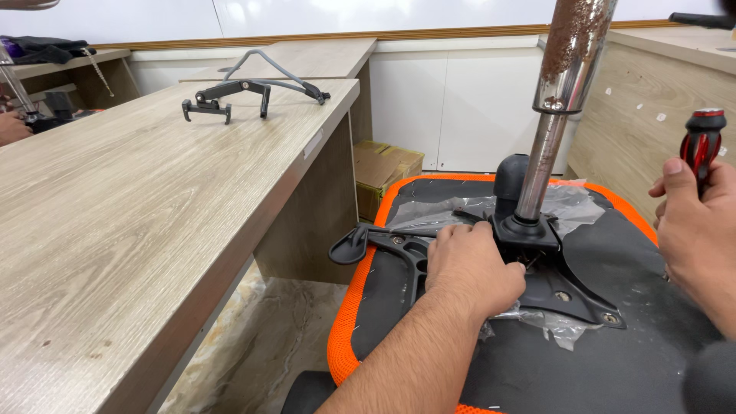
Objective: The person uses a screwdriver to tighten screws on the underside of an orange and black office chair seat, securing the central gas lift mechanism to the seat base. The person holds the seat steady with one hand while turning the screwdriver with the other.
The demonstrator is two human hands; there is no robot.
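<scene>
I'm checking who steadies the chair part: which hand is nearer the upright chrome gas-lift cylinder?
Left. The left hand rests on the black metal mechanism plate beside the chrome gas-lift cylinder base; the right hand is off to the right, holding a red-and-black screwdriver handle.

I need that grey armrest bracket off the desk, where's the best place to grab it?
Grip the grey armrest bracket at its curved grey loop, reaching across the desk from above; the loop arches clear of the surface, while the black jointed ends lie low.

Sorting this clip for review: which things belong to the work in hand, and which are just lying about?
In hand: left hand on black metal chair mechanism plate; chrome gas cylinder; orange-edged upturned seat; right hand holding red-black screwdriver.
Lying about: grey-black armrest bracket on wooden desk; cardboard box.
</scene>
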